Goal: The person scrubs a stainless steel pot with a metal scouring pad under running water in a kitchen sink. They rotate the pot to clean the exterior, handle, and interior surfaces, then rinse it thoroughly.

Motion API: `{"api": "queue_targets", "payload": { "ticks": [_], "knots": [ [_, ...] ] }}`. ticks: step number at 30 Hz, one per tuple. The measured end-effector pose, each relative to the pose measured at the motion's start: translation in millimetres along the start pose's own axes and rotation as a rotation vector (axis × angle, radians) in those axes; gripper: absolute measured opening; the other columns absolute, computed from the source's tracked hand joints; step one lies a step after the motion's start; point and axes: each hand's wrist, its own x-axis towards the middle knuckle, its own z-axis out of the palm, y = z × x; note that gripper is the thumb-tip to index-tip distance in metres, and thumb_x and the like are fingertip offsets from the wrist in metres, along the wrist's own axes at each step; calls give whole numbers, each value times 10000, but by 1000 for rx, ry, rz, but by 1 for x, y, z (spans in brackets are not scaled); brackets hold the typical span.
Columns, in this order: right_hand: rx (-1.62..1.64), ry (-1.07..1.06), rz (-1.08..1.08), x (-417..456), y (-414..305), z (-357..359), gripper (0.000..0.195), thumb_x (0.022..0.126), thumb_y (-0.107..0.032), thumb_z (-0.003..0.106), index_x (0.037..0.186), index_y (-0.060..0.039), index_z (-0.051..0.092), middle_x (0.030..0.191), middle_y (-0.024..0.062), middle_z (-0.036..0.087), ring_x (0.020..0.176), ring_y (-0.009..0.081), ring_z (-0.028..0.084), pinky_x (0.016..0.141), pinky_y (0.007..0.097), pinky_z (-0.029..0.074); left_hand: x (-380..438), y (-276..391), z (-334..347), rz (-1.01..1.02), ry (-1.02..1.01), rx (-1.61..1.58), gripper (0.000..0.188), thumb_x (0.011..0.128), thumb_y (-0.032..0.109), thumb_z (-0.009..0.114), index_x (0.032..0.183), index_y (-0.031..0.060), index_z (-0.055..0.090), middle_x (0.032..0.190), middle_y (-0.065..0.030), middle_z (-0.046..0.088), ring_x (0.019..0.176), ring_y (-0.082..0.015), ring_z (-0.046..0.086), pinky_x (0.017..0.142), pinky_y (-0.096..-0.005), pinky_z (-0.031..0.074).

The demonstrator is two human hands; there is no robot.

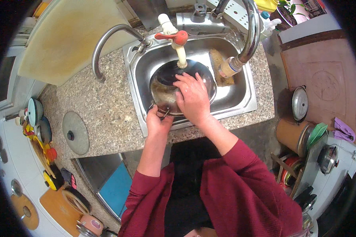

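A metal pot (166,91) with a darkened bottom lies tilted in the stainless steel sink (139,86), its outer base facing up. My left hand (159,120) grips the wire handle at the pot's near left edge. Spread over the pot's outer surface, at its right side, is my right hand (192,94), wet and holding nothing. Above the pot hangs the spout of a white tap (181,56) with a red lever. A brown scouring pad (216,59) rests in the sink to the right, partly behind the filter end of a curved metal faucet (230,68).
Another curved faucet (96,50) arches over the granite counter (106,103) at left. A round lid (75,132) lies on the counter near its front edge. Bowls and utensils line the left wall. A white bottle (267,28) stands behind the sink at right.
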Motion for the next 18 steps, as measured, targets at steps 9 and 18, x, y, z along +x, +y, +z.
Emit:
{"api": "queue_targets", "payload": {
  "ticks": [9,18],
  "knots": [
    [208,-177,655,5,122,17,380,1007,-157,414,1342,-18,526,1324,194,579,1271,323,522,1082,378,389,8,-5,-10,-36,73,-88,304,1063,257,344,1109,20,528,1120,-143,587,1057,-325,582,963,-546,498],
    [65,-81,105,-2,43,18,414,920,-77,543,1333,-37,536,1380,173,531,1352,398,411,1130,493,320,8,-3,-18,-59,11,-68,292,1065,274,361,1152,53,532,1125,-121,618,1014,-305,618,906,-510,547]
  ]
}}
